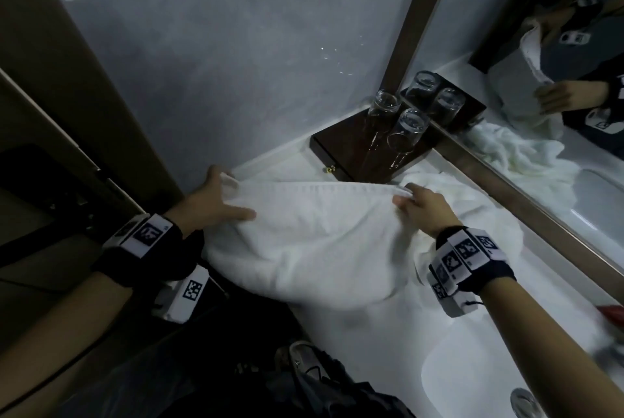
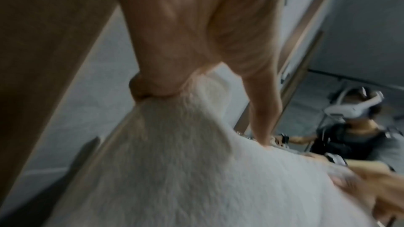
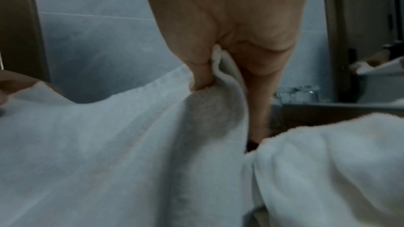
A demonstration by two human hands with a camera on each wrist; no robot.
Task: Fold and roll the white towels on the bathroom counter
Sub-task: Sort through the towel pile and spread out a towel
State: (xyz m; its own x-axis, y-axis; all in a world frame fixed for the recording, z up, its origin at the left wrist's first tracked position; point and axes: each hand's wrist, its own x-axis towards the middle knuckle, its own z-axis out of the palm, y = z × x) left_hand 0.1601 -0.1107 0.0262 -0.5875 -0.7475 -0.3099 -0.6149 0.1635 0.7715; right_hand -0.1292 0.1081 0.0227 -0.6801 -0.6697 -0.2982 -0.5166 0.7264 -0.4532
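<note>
A white towel is stretched between my two hands above the white counter, its lower part sagging over the counter's front edge. My left hand pinches the towel's far left corner near the wall; the left wrist view shows the towel bunched between thumb and fingers. My right hand pinches the far right corner, and in the right wrist view the towel's hem sits folded between thumb and fingers. A second crumpled white towel lies on the counter under and behind my right hand.
A dark wooden tray with upturned glasses stands in the corner behind the towel. A mirror runs along the right wall. The sink basin lies at the lower right, a red object at the right edge. Grey tiles rise behind.
</note>
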